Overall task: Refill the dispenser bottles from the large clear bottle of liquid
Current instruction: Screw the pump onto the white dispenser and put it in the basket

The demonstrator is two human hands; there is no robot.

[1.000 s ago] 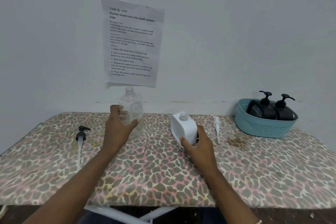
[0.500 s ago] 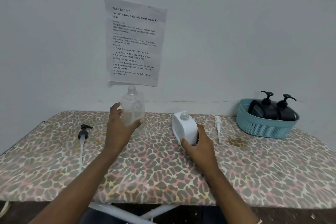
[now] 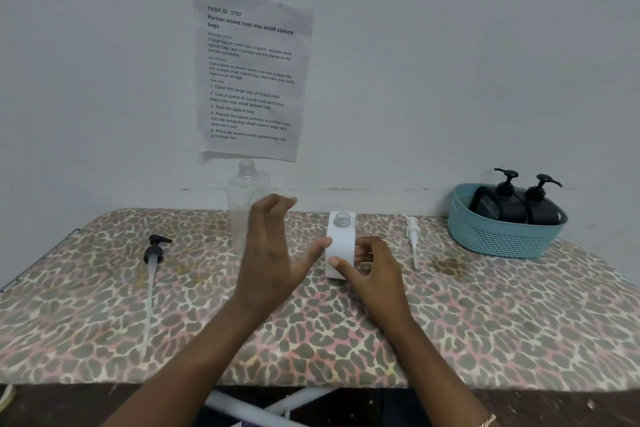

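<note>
The large clear bottle (image 3: 244,194) stands uncapped and upright at the back of the table, partly hidden behind my left hand (image 3: 273,250). That hand is open with fingers spread, and its thumb touches the left side of the white dispenser bottle (image 3: 341,243). The white bottle stands upright in the middle with its neck uncovered. My right hand (image 3: 372,267) grips it from the right and front. A white pump head (image 3: 412,239) lies just right of it. A black pump head (image 3: 154,253) with a long tube lies at the left.
A teal basket (image 3: 498,236) at the back right holds two black dispenser bottles (image 3: 516,204) with pumps on. A printed sheet (image 3: 251,73) hangs on the wall above the clear bottle. The leopard-print table (image 3: 485,322) ends in a front edge close to me.
My left hand has let go of the clear bottle and moved right, opening beside the white bottle. The clear bottle now stands on its own. My right hand stays on the white bottle.
</note>
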